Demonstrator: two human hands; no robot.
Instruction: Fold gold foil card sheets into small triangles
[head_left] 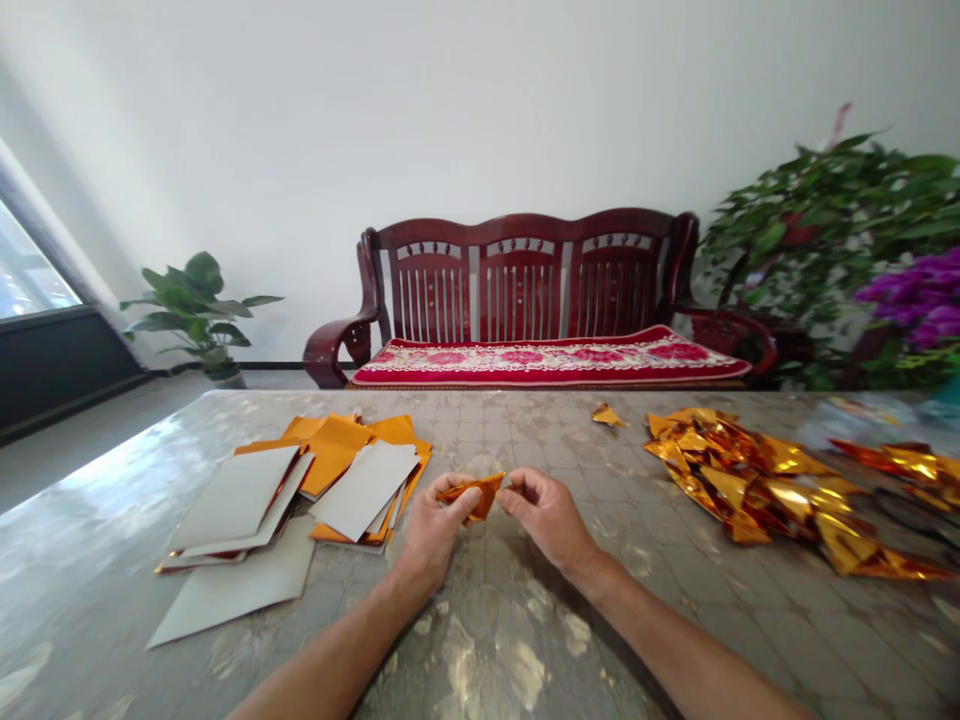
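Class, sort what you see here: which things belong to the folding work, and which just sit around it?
In the work:
left hand
right hand
small folded gold foil paper
stack of flat gold-and-white sheets
heap of folded gold foil pieces

Lying about:
red wooden bench
potted green plant
purple flowers

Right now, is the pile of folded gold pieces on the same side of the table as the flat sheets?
No, the folded gold pile lies to the right of the hands, while the flat sheets lie to the left.
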